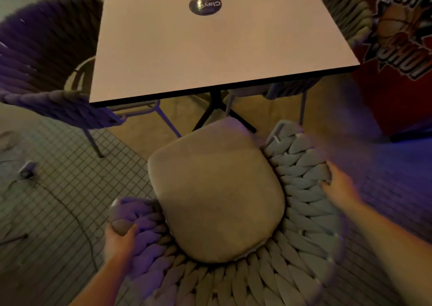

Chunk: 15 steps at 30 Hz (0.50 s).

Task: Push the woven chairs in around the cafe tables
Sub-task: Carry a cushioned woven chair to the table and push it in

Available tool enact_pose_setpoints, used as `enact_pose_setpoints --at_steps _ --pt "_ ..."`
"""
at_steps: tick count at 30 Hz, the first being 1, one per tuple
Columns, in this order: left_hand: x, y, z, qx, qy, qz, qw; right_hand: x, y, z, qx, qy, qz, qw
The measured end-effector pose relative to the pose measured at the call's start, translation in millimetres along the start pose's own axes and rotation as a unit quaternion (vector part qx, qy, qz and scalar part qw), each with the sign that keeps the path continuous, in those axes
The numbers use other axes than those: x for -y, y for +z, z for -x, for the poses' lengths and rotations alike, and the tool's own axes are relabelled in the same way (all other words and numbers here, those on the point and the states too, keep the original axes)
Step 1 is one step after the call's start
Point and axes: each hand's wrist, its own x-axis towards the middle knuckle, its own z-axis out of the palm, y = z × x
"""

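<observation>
The woven chair (292,212) stands on the tiled floor (58,188) just short of the near edge of the cafe table (210,48), its beige seat cushion (215,193) facing the table and not yet under the top. The left hand (119,240) is closed around the chair's left arm end, and the right hand (339,184) grips the braided rim on the right side. A second woven chair (46,60) sits at the table's left edge, a third (346,8) at its far right corner, and a round sticker (205,4) lies near the table's far edge.
</observation>
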Motion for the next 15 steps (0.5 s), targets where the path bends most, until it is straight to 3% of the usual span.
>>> enact_pose_setpoints --at_steps 15 --pt "-21 -6 -30 0.035 0.045 -0.065 0.996 -12 10 32 -0.036 0.072 -0.029 0.996"
